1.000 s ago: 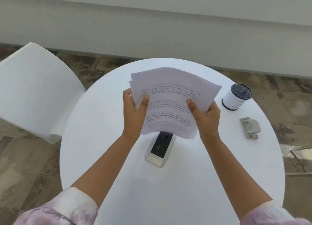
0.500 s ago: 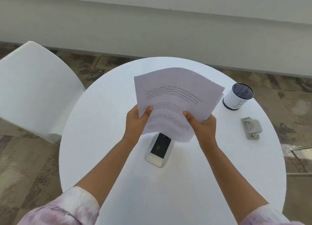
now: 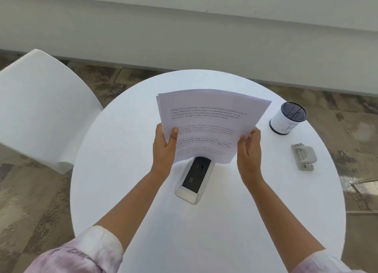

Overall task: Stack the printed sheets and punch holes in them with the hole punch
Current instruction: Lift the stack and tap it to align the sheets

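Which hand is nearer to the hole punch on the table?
The right hand. It holds the sheets at their right edge, left of the hole punch. The left hand holds their left edge, farther away.

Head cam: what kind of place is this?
Probably an office or shared workspace: a round white table with a built-in power outlet module, a hole punch, and a white chair alongside.

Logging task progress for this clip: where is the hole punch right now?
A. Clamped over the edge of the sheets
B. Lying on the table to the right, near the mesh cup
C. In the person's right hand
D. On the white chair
B: the hole punch lies untouched on the table, just nearer than the mesh cup, while both hands hold the sheets.
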